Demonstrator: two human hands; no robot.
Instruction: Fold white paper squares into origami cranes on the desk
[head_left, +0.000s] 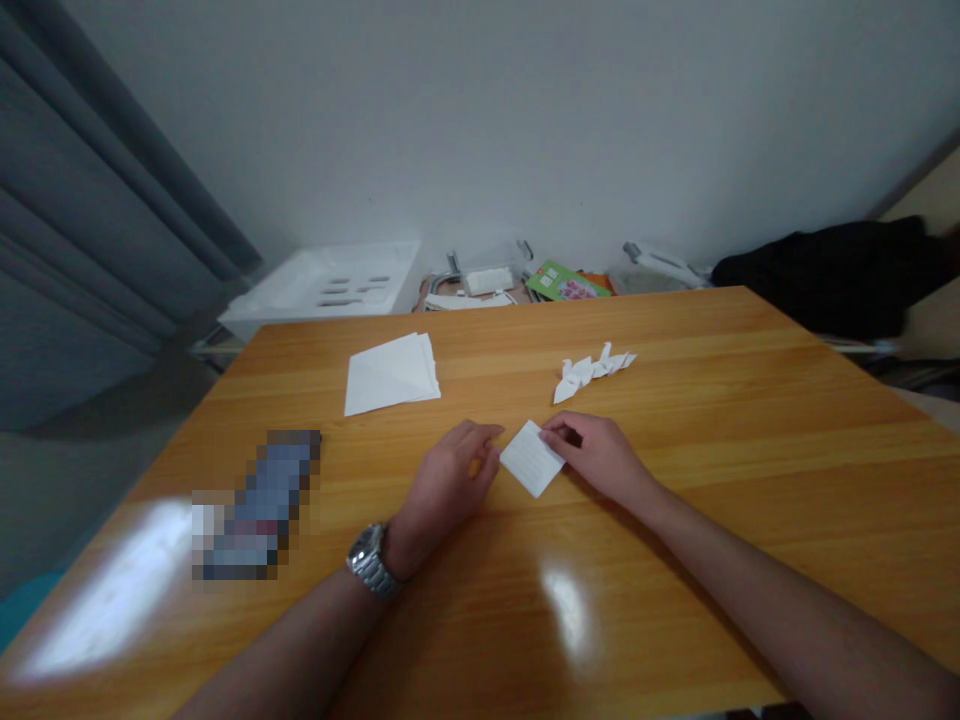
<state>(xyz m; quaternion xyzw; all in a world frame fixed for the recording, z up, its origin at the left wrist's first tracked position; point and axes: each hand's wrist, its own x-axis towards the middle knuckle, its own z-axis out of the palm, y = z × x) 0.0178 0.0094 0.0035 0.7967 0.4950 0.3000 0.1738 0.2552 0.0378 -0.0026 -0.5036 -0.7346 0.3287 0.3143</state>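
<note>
A small square of folded white paper with faint lines lies turned like a diamond on the wooden table. My right hand pinches its right corner between thumb and fingers. Just off the left corner is my left hand, its thumb and fingertips apart with nothing between them; a metal watch sits on that wrist. Behind the square stand folded white paper birds in a row. Farther left, several sheets of white paper lie in a loose stack.
A blurred-out phone-like object lies on the table's left side. Past the far edge are a white foam tray, a green booklet and assorted small items. Dark cloth is heaped at the right, and a grey curtain hangs at the left.
</note>
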